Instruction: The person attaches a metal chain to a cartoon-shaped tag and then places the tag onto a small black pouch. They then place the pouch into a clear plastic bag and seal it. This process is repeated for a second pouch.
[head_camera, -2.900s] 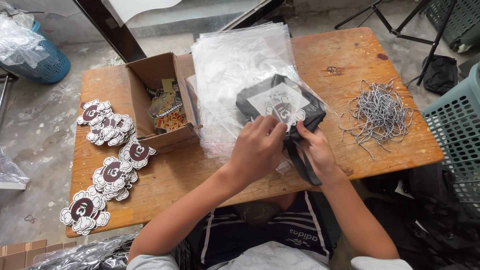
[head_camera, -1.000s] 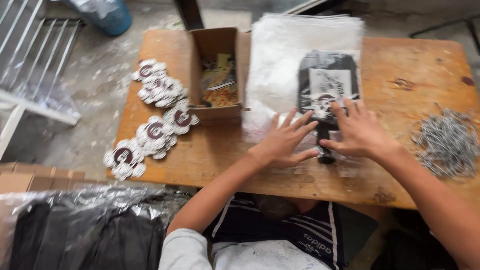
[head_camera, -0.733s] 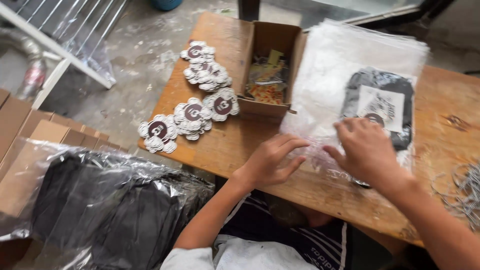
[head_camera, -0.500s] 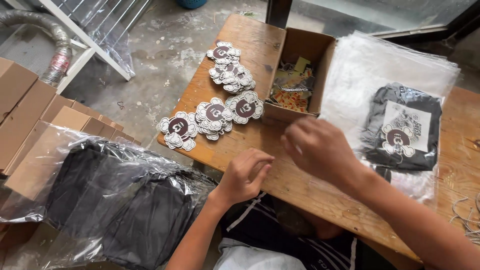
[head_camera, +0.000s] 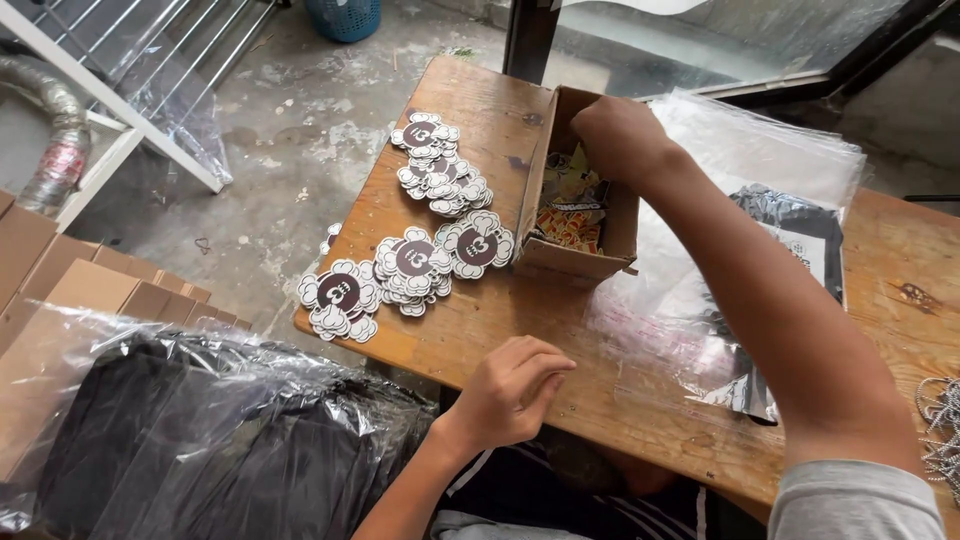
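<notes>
A: Cardboard box (head_camera: 560, 255), item one: small, open-topped, brown. It stands on the wooden table (head_camera: 560, 380), its long axis running away from the person, between the flower-shaped cut-outs (head_camera: 420, 265) on one side and the stack of clear plastic bags (head_camera: 780, 160) on the other.

B: Contents?

A: Small yellow and orange printed cards (head_camera: 570, 215), loose, lying in the bottom of the box.

B: Which hand is nearer?

A: Right hand (head_camera: 620, 135), by a wide margin. It reaches across the body and sits over the far end of the box, fingers dipping down inside. The cards lie just below and toward the near end from it.

B: Closed on anything?

A: Cannot tell; the fingertips are hidden behind the box wall.

B: Left hand (head_camera: 515, 390)?

A: Rests at the near table edge, well apart from the box, fingers loosely curled, holding nothing.

B: Other entries?

A: A bagged black garment (head_camera: 790, 260) under the right forearm; bagged dark garments (head_camera: 200, 430) stacked off the table's left.
</notes>
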